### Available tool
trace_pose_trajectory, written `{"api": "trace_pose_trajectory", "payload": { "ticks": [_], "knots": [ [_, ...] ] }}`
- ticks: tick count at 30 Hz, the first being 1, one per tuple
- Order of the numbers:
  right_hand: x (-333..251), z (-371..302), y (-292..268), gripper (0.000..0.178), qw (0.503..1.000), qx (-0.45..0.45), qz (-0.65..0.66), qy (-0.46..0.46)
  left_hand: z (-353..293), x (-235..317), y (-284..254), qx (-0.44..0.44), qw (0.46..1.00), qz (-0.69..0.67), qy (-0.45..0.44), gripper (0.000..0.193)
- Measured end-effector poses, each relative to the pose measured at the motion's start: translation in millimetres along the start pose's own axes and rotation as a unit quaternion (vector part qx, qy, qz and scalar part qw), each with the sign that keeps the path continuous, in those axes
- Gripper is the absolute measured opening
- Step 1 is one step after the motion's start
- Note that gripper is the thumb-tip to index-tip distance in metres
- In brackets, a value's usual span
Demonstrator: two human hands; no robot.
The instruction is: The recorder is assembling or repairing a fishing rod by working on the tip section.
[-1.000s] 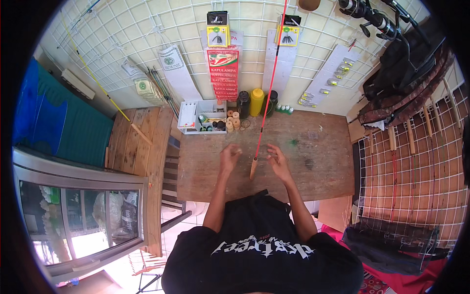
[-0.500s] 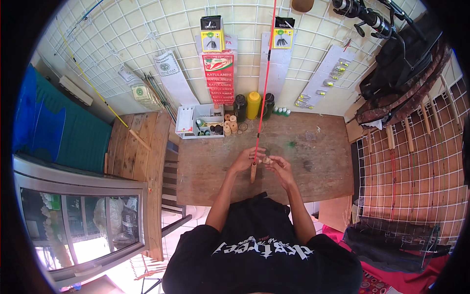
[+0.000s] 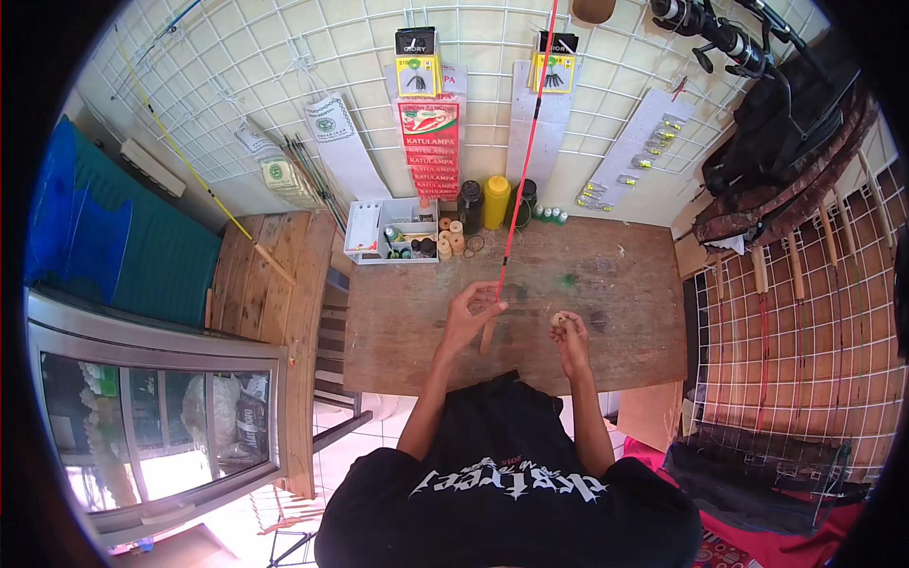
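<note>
A thin red fishing rod (image 3: 522, 189) stands aslant over the table, its tip end running up past the top of the picture. My left hand (image 3: 466, 318) is closed round the rod just above its tan handle (image 3: 487, 337), thumb and fingers pinching the shaft. To the right and apart from the rod, my right hand (image 3: 572, 348) is held over the tabletop. Its fingertips pinch a small pale tan, roundish thing (image 3: 557, 320), perhaps a roll of tape or thread; it is too small to tell which.
The wooden table (image 3: 625, 331) bears a white compartment box (image 3: 365, 232), cork pieces (image 3: 451, 244), a yellow bottle (image 3: 495, 203), dark jars (image 3: 470, 208) and small green-and-white bottles (image 3: 549, 215) along its back. Behind rises a white wire grid with hanging packets (image 3: 431, 142). Rods hang at the right.
My right hand has moved right, away from the rod, with the small pale thing in its fingers. My left hand has stayed on the rod, and the rod leans more to the right.
</note>
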State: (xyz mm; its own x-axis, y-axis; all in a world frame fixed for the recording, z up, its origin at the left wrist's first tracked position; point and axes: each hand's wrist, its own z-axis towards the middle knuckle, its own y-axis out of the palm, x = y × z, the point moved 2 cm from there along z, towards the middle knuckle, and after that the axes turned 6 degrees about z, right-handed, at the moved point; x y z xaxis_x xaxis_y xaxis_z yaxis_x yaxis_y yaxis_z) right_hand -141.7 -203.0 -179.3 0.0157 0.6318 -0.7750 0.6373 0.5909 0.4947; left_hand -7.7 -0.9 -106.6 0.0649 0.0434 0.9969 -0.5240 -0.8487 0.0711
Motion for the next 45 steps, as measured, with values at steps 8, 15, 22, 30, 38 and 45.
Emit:
{"api": "trace_pose_trajectory", "payload": {
  "ticks": [8,15,22,30,38,45],
  "knots": [
    [3.6,-7.8,-6.8,0.023,0.997,0.002,-0.074,-0.022,-4.7,-0.1,5.3,0.107,0.988,0.107,0.041,0.018],
    [6.6,-9.1,0.1,0.023,0.997,0.007,-0.081,-0.01,-7.2,2.7,9.8,0.095,0.99,0.084,0.062,0.016],
    [18.7,0.3,-11.8,0.023,0.995,0.041,-0.087,-0.031,-11.4,4.9,9.2,0.098,0.991,0.073,0.047,0.016],
    [33.7,10.3,-40.0,0.022,0.978,0.158,-0.12,-0.07,-19.1,9.4,5.2,0.1,0.991,0.086,0.03,0.018],
    [30.5,11.8,-54.4,0.019,0.96,0.231,-0.116,-0.106,-15.8,12.0,3.8,0.107,0.986,0.112,0.064,0.02],
    [27.4,6.3,-57.9,0.02,0.96,0.221,-0.114,-0.13,-12.4,8.2,0.1,0.111,0.985,0.109,0.076,0.018]
  ]
}}
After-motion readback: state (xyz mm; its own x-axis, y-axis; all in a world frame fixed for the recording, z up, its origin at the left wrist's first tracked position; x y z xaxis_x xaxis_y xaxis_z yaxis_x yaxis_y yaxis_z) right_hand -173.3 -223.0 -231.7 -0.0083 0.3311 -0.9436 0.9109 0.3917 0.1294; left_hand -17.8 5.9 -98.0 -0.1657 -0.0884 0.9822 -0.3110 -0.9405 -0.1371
